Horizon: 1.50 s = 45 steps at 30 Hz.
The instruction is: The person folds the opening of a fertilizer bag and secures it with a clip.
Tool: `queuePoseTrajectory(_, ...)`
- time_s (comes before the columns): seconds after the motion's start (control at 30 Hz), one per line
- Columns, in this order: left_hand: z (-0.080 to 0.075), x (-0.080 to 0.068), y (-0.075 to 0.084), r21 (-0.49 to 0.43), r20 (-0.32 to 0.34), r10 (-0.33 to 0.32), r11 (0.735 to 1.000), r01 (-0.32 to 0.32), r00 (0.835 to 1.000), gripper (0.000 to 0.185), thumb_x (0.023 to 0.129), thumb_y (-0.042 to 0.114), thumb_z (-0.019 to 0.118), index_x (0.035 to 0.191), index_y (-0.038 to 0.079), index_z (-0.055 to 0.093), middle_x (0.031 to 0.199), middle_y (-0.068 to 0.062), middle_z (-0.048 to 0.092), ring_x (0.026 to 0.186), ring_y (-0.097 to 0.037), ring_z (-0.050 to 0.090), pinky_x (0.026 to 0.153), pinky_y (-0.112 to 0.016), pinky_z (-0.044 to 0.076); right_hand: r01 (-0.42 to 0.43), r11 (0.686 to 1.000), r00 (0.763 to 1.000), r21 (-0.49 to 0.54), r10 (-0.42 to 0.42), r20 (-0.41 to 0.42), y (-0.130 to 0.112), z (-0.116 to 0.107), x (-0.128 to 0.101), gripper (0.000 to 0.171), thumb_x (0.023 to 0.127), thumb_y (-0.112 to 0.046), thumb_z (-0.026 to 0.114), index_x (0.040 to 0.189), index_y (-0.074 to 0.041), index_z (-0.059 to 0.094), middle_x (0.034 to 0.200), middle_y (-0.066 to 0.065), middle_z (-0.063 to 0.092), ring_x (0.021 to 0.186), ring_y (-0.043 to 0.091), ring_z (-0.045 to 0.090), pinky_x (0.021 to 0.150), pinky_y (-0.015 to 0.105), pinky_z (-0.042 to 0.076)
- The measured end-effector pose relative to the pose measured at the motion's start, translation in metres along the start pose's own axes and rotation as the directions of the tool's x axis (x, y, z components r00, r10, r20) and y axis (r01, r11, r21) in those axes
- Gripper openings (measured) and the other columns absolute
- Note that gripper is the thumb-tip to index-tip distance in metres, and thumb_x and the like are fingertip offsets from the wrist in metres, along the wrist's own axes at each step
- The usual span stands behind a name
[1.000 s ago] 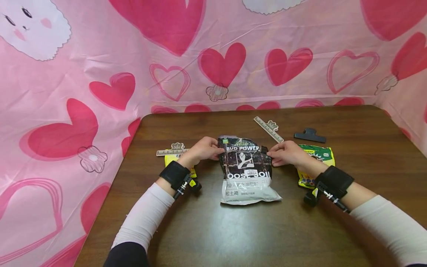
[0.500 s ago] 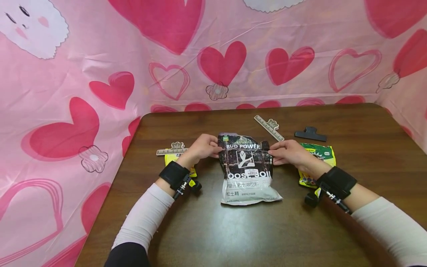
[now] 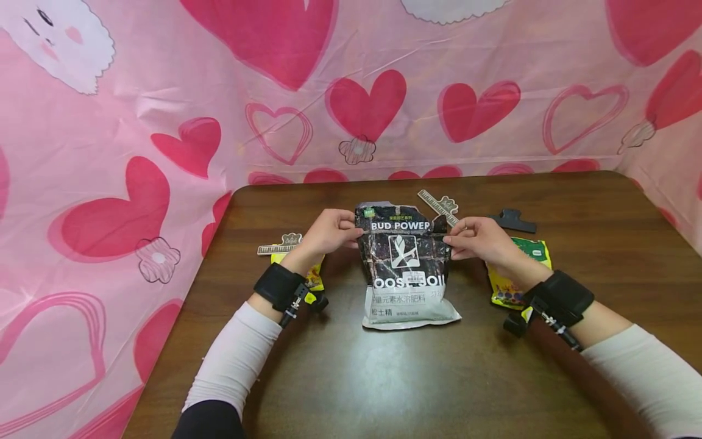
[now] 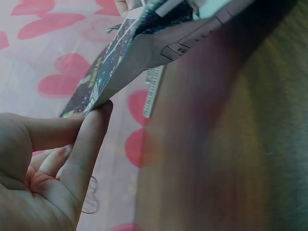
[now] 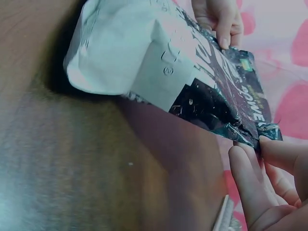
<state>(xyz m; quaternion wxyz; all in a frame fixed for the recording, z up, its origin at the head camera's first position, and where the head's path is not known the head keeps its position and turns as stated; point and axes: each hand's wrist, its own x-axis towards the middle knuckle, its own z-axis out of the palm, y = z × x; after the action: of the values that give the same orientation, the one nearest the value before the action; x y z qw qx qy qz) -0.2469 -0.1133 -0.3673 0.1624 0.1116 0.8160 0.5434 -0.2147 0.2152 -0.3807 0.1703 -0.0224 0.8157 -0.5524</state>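
A black and white soil fertilizer bag [image 3: 406, 268], printed "BUD POWER", leans up from the middle of the table, its white bottom end low on the wood. My left hand [image 3: 333, 233] pinches its left edge near the top; in the left wrist view thumb and finger [image 4: 94, 130] meet on that edge. On the opposite side my right hand [image 3: 476, 238] pinches the right edge, beside a torn, folded top corner. The right wrist view shows that thumb [image 5: 276, 151] against the black film. The bag's back is hidden in the head view.
Behind my left wrist lies a yellow packet [image 3: 315, 277] with a piano-keyboard clip [image 3: 280, 247] at its top. A yellow-green packet [image 3: 532, 250] is partly behind my right forearm. Another keyboard clip [image 3: 439, 204] and a black clip [image 3: 515, 221] lie farther back on the table.
Both hands have raised the bag's top upward, so it stands steeper and its bottom edge has shifted slightly away from me. The packets and clips stay where they were.
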Motion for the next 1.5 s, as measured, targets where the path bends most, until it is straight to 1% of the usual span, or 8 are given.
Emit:
queuePoseTrajectory(0.1,-0.004,-0.001,0.008,-0.015,-0.015,0.044,0.999,-0.044,0.999,0.011,0.094,0.005,0.065,0.094,-0.003,0.058,0.059,-0.003,0.05,0.067,-0.024,0.066,0.085,-0.054,0.056,0.058,0.998,0.998,-0.026,-0.059,-0.031,-0.006,-0.003,-0.002,0.031,0.095,-0.017,0.067,0.112,0.006,0.058,0.083,-0.005,0.074,0.07,0.013,0.072,0.079,0.042,0.059)
queuePoseTrajectory(0.37,-0.014,-0.009,0.032,-0.021,-0.036,0.181,0.983,-0.182,0.983,0.023,0.094,0.002,0.064,0.08,0.001,0.045,0.058,0.004,0.025,0.05,-0.008,0.032,0.084,-0.054,0.057,0.174,0.984,0.975,-0.028,-0.176,-0.133,-0.022,-0.005,-0.009,0.032,0.092,-0.018,0.07,0.111,0.006,0.06,0.079,-0.015,0.072,0.07,0.013,0.072,0.073,0.033,0.061)
queuePoseTrajectory(0.83,-0.022,-0.021,0.052,0.18,-0.082,0.336,0.931,-0.318,0.938,0.022,0.094,0.007,0.066,0.079,0.001,0.05,0.057,0.003,0.032,0.055,-0.013,0.06,0.072,-0.036,0.061,0.345,0.938,0.914,0.037,-0.327,-0.239,-0.029,-0.003,-0.015,0.017,0.089,-0.011,0.073,0.099,0.0,0.065,0.081,-0.012,0.073,0.07,0.015,0.072,0.07,0.025,0.06)
queuePoseTrajectory(1.0,-0.024,-0.029,0.05,0.242,-0.09,0.349,0.916,-0.319,0.933,0.011,0.093,0.009,0.067,0.091,0.002,0.06,0.062,-0.002,0.055,0.06,-0.011,0.064,0.058,-0.022,0.048,0.399,0.917,0.889,0.011,-0.384,-0.249,-0.026,0.0,-0.018,0.018,0.088,-0.01,0.073,0.098,0.002,0.065,0.083,-0.009,0.073,0.074,0.015,0.073,0.071,0.023,0.059)
queuePoseTrajectory(1.1,-0.024,-0.034,0.048,0.255,-0.097,0.352,0.913,-0.318,0.931,0.011,0.093,0.011,0.068,0.099,0.002,0.065,0.075,-0.008,0.069,0.065,-0.013,0.067,0.053,-0.023,0.039,0.423,0.906,0.873,-0.031,-0.417,-0.254,-0.025,0.002,-0.021,0.02,0.088,-0.012,0.074,0.099,0.002,0.065,0.084,-0.003,0.073,0.073,0.012,0.073,0.072,0.022,0.059)
queuePoseTrajectory(1.2,-0.022,-0.036,0.044,0.242,-0.102,0.353,0.916,-0.321,0.93,0.015,0.093,0.011,0.068,0.106,0.002,0.067,0.088,-0.012,0.075,0.074,-0.017,0.071,0.056,-0.022,0.043,0.439,0.896,0.86,-0.061,-0.439,-0.261,-0.021,0.004,-0.024,0.019,0.088,-0.013,0.074,0.098,0.001,0.066,0.086,0.001,0.073,0.073,0.013,0.072,0.072,0.022,0.058)
queuePoseTrajectory(1.33,-0.018,-0.038,0.04,0.19,-0.1,0.368,0.919,-0.345,0.925,0.02,0.093,0.01,0.068,0.111,0.003,0.07,0.102,-0.013,0.075,0.087,-0.021,0.073,0.074,-0.023,0.057,0.472,0.878,0.838,-0.077,-0.474,-0.271,-0.016,0.005,-0.027,0.016,0.089,-0.012,0.073,0.097,-0.001,0.066,0.085,0.001,0.071,0.074,0.02,0.07,0.067,0.022,0.057)
queuePoseTrajectory(1.5,-0.015,-0.039,0.035,0.145,-0.084,0.401,0.911,-0.387,0.912,0.019,0.093,0.008,0.067,0.111,0.003,0.07,0.102,-0.014,0.073,0.084,-0.026,0.069,0.078,-0.026,0.059,0.5,0.856,0.81,-0.13,-0.516,-0.281,-0.012,0.006,-0.03,0.01,0.09,-0.01,0.072,0.098,-0.004,0.07,0.086,-0.003,0.07,0.074,0.017,0.068,0.06,0.021,0.054)
